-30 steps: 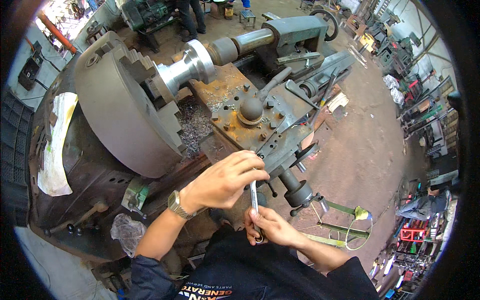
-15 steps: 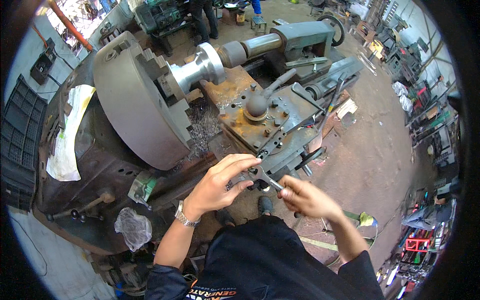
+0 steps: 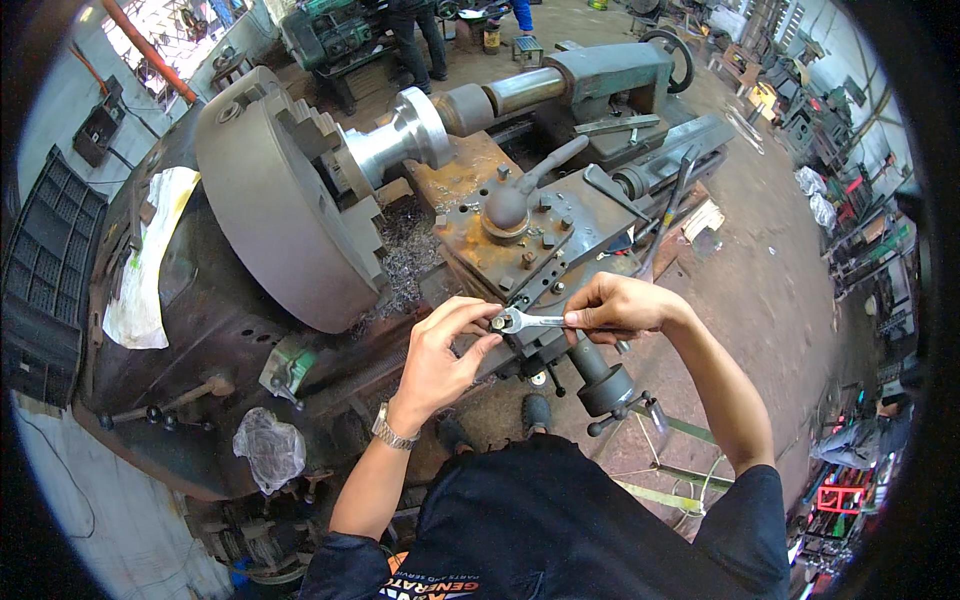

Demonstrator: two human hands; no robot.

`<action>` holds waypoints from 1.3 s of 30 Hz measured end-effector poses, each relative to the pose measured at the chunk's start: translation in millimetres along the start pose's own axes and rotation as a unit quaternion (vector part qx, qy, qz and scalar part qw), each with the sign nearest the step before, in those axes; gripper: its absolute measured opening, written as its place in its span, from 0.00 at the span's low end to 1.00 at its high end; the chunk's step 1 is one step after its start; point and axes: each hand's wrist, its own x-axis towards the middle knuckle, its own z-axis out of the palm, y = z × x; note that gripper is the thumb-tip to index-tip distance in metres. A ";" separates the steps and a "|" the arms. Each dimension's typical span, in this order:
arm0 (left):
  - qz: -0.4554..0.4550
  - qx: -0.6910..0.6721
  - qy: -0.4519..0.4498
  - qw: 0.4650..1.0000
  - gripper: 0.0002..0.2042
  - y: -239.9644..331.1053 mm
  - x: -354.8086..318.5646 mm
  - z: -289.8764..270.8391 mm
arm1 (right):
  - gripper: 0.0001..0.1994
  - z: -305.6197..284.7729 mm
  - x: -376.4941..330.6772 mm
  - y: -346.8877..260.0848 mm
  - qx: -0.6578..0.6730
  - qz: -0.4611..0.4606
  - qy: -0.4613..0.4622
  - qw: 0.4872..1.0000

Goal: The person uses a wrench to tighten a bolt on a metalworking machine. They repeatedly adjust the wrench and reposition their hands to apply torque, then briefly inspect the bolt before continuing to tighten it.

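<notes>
My right hand (image 3: 615,305) grips the handle of a steel wrench (image 3: 540,321), which lies nearly level, pointing left. The wrench's jaw is at a small bolt head (image 3: 498,323) on the near side of the lathe's tool post (image 3: 480,235). Around that jaw, my left hand (image 3: 440,350) curves with thumb and fingers apart, fingertips close to the bolt; whether they touch it I cannot tell. A shiny turned metal workpiece (image 3: 415,130) sits between the big round chuck (image 3: 275,215) and the tailstock (image 3: 615,75).
Metal chips (image 3: 405,255) lie below the workpiece. A crank handle (image 3: 610,395) sticks out near my right forearm. A clamping lever (image 3: 550,165) rises from the tool post. A paper sheet (image 3: 150,260) rests on the headstock. Another person's legs (image 3: 418,45) show at the back.
My right hand has swung the wrench handle up and away from me, from slanting down to nearly level. My left hand stays by the jaw. The crank handle has come into view.
</notes>
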 end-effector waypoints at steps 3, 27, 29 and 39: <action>-0.020 -0.006 0.016 1.000 0.18 -0.2 -3.0 4.7 | 0.18 -14.2 9.7 -3.3 -0.044 0.017 -0.020 0.999; -0.107 -0.098 0.129 0.981 0.16 3.2 -16.8 27.9 | 0.17 -64.1 61.5 -43.7 -0.169 0.034 -0.165 0.971; -0.112 -0.109 0.134 0.979 0.15 2.5 -16.9 28.8 | 0.17 -65.0 63.2 -43.1 -0.154 0.020 -0.174 0.972; -0.132 -0.136 0.150 0.970 0.14 -7.5 -17.5 33.0 | 0.18 -64.7 65.1 -35.3 -0.148 -0.012 -0.180 0.972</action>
